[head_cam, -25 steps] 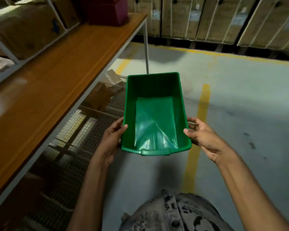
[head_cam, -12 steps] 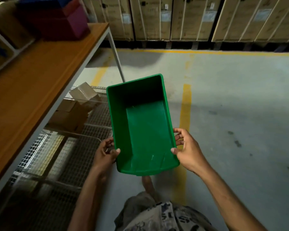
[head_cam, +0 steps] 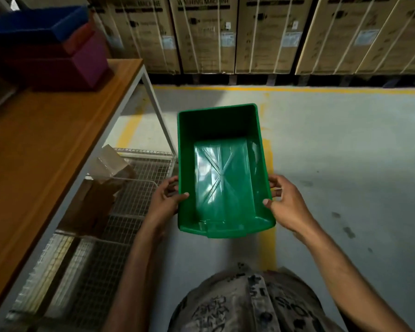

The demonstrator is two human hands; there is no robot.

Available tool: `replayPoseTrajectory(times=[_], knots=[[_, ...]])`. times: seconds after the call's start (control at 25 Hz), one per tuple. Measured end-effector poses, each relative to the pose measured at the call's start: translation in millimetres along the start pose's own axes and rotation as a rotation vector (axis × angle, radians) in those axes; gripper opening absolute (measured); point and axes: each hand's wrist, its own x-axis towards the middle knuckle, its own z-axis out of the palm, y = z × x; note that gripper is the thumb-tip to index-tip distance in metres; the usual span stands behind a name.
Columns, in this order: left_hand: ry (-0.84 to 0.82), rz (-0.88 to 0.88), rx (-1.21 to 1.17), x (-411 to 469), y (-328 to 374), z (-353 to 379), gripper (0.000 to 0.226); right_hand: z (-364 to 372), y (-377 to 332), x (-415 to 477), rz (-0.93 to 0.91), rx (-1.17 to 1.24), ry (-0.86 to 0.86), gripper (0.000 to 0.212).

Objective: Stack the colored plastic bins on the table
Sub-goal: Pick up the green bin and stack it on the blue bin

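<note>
I hold an empty green plastic bin (head_cam: 222,178) in the air in front of me, over the floor to the right of the table. My left hand (head_cam: 164,202) grips its left wall, thumb over the rim. My right hand (head_cam: 285,204) grips the right wall the same way. At the far end of the wooden table (head_cam: 46,144) stands a stack of bins: a blue bin (head_cam: 34,25) on top, nested in a red bin (head_cam: 79,40), with a magenta bin (head_cam: 89,61) at the bottom.
The table has a grey metal frame and leg (head_cam: 157,111). Beneath it a wire mesh shelf (head_cam: 130,202) carries cardboard boxes (head_cam: 110,164). Large strapped cartons (head_cam: 261,32) line the back wall. Yellow lines mark the concrete floor (head_cam: 345,152).
The view has swung and come closer to the table's far end, so the stacked bins now show larger. The green bin has straightened from a leftward tilt and stays in both hands.
</note>
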Motion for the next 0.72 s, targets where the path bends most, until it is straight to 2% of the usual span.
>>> replayPoseTrajectory(times=[0.2, 0.36, 0.52, 0.72], knots=[[0.054, -0.029, -0.081, 83, 66, 23, 0.036, -11, -39, 100, 0.280, 0.422, -0.114, 0.043], [0.130, -0.059, -0.104, 163, 113, 49, 0.022, -22, -53, 217, 0.420, 0.513, -0.282, 0.042], [0.216, -0.050, -0.163, 226, 151, 78, 0.023, -30, -82, 315, 0.390, 0.428, -0.344, 0.045], [0.383, 0.056, -0.201, 277, 204, 104, 0.024, -39, -141, 416, 0.225, 0.361, -0.419, 0.049]])
